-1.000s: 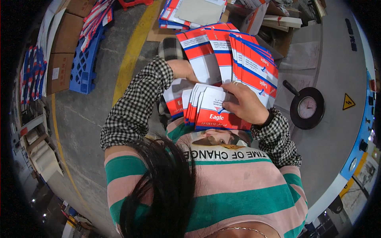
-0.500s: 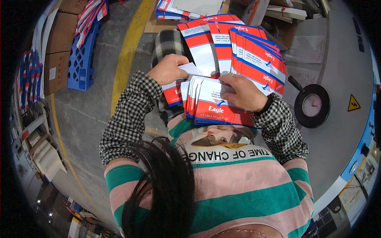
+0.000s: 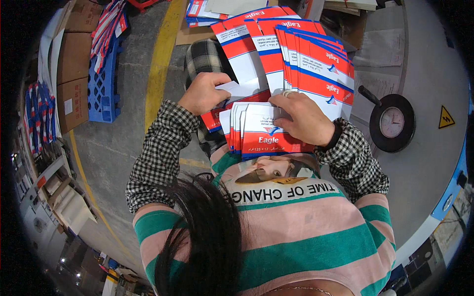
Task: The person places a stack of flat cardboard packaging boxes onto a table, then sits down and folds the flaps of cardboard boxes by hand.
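Note:
Across my lap lies a fan of flat red, white and blue cartons (image 3: pixel 316 74), overlapping one another. My left hand (image 3: pixel 205 93) is closed in a pinch on the white flap of a flat carton (image 3: pixel 213 117) at the fan's left side. My right hand (image 3: pixel 307 118) rests on a smaller overlapped stack of the same cartons (image 3: pixel 269 140) close to my body. Its thumb presses on the top carton and its fingers curl over the far edge. Part of the pinched carton is hidden beneath the stack.
A grey machine surface (image 3: pixel 429 98) stands at my right, with a round black-rimmed dial (image 3: pixel 392 122) and handle. More cartons (image 3: pixel 197 20) lie beyond my lap. At left are brown boxes (image 3: pixel 72 104) and a blue plastic pallet (image 3: pixel 104 98) bearing bundled cartons (image 3: pixel 105 34).
The whole view has shifted slightly. My left hand still pinches the flap and sits a little lower against the cartons. My right hand stays on the near stack.

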Tool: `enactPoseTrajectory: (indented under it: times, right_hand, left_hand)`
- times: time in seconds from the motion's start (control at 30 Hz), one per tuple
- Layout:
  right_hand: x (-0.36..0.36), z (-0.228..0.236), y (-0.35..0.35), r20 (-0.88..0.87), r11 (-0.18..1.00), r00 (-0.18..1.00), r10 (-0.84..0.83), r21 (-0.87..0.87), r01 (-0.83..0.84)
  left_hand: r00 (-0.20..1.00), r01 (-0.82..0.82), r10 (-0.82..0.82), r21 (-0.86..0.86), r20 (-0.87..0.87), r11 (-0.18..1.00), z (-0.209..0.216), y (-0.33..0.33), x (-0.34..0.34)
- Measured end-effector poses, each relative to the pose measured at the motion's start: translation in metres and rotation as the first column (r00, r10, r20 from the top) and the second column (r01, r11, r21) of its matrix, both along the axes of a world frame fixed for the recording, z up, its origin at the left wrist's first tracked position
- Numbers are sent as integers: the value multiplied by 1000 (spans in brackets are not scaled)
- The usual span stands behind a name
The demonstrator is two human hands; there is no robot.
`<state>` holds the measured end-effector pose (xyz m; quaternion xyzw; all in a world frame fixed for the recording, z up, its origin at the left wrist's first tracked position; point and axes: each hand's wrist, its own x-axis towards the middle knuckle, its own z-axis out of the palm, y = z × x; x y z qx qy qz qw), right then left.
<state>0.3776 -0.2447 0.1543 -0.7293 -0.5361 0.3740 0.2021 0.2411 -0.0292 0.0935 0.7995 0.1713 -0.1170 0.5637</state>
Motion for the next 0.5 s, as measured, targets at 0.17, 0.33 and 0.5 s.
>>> enactPoseTrajectory:
  times: [0.17,0.33,0.5]
  right_hand:
    - [-3,-4,-3,9,995,1000,-15,99,15]
    - [-2,-8,-3,4,986,999,-32,164,31]
    - [0,-3,-1,1,988,999,-51,145,50]
  left_hand:
    - [990,42,-55,104,127,994,3,-6,-1]
    - [932,17,-145,361,332,933,7,-16,-6]
    - [893,3,-216,474,395,881,10,-19,-13]
